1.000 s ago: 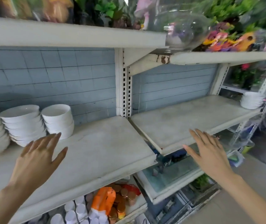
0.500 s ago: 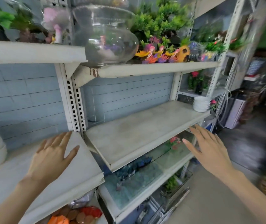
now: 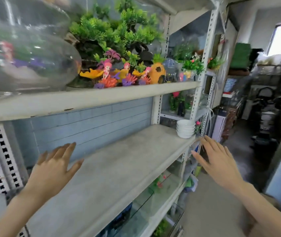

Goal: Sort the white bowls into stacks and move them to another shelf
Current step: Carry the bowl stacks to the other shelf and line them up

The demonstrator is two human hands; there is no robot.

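Since half a second ago the view has swung further right. The bowls at the left edge have gone from frame, and the small stack of white bowls (image 3: 185,129) now sits closer to my right hand (image 3: 220,164). The stack stands upright at the far right end of the grey shelf (image 3: 119,168), near its front edge.

Right hand: fingers straight and spread, holding nothing, fingertips by the shelf's front corner and just short of the stack. I cannot tell whether they touch the edge.

Left hand (image 3: 50,170): fingers straight, slightly spread, empty, held over the shelf's left part.

The upper shelf (image 3: 102,95) carries a glass fishbowl (image 3: 25,62), plastic plants (image 3: 115,31) and a pineapple ornament (image 3: 157,72).
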